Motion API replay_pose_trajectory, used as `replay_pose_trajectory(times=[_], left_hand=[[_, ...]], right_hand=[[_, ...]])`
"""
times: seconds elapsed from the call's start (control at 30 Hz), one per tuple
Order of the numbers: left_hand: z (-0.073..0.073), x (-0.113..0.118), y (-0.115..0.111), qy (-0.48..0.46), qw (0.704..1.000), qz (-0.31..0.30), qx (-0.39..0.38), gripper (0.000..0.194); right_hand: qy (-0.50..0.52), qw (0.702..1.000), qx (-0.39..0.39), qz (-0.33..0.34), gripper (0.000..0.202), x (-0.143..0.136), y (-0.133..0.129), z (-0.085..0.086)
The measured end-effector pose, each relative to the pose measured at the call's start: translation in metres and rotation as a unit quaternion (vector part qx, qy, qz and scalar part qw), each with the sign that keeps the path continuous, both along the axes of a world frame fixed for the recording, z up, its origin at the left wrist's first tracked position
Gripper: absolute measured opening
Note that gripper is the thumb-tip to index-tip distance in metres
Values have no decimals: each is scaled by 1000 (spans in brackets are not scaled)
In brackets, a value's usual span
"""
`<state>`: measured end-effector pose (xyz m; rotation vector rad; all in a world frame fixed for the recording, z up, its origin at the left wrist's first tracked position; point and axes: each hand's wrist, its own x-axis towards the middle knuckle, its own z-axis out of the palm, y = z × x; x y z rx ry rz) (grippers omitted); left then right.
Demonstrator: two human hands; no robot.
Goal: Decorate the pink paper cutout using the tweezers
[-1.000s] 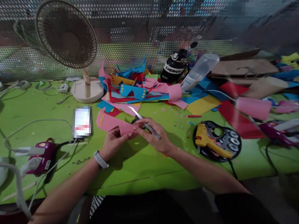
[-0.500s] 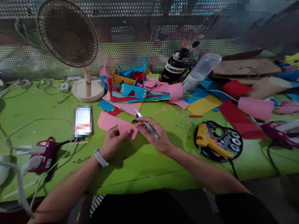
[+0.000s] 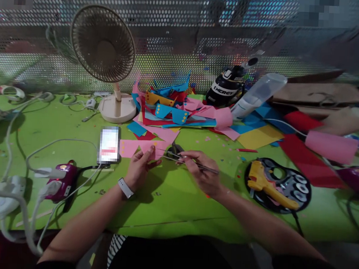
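Pinched in my left hand [image 3: 142, 160] is a pair of pink paper glasses [image 3: 129, 149] with small yellow diamonds stuck on it. The thumb lies on its front near one diamond. My right hand [image 3: 202, 172] is closed round metal tweezers [image 3: 207, 168], whose tips point left at the right part of the pink paper. Whether the tips hold anything is too small to tell. A dark object [image 3: 175, 150], perhaps scissors, lies behind the tweezers, partly hidden. Beyond my hands, blue paper glasses with yellow diamonds [image 3: 172, 114] rest on a pile of coloured paper.
A phone [image 3: 109, 145] lies left of the paper, near a fan [image 3: 116, 110] and a purple power strip [image 3: 59, 181] with cables. On the right, a yellow glue gun [image 3: 269, 188] sits on a black tray. Bottles [image 3: 224, 89] and paper sheets [image 3: 261, 137] stand and lie behind.
My right hand and the tweezers have drawn back to the right from the pink glasses. The tweezers now point left at the paper instead of up and away. The whole view has shifted.
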<state>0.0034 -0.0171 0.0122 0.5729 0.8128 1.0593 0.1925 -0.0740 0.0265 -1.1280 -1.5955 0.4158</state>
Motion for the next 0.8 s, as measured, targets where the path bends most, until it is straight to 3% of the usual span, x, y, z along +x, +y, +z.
replay_pose_trajectory(times=[0.13, 0.27, 0.43, 0.57, 0.7, 0.8], left_hand=[[-1, 0, -1, 1, 1000, -2, 0, 36], [-6, -1, 0, 0, 1000, -9, 8, 32], [-8, -1, 1, 10, 1000, -7, 18, 34], [-6, -1, 0, 27, 999, -10, 22, 41], [-5, -1, 0, 47, 999, -15, 22, 45], [-4, -1, -1, 62, 997, -32, 40, 41]], right_hand=[[32, 999, -26, 25, 13, 1, 2, -4], [125, 988, -56, 69, 16, 4, 3, -6], [258, 947, -151, 117, 26, 5, 7, -1], [303, 910, -234, 159, 32, 7, 10, 5], [308, 908, -222, 177, 33, 8, 8, 7], [311, 917, -202, 144, 24, 7, 7, 9]])
